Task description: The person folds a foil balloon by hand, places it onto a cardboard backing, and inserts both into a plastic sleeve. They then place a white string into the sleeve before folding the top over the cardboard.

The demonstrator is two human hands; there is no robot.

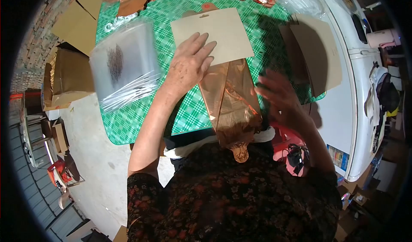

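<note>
Since the copper foil [236,102] looks slippery, I'd hold the light, stiff card [231,34] by its edges, left hand [184,68] flat atop it, right hand [283,100] released.

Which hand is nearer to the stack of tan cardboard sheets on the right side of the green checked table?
Right. The right hand, slightly blurred, is just left of the cardboard sheets, apart from them; the left hand rests on the beige slotted card, farther away.

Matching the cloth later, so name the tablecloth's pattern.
Green and white plaid tablecloth, clearest in the head view.
</note>
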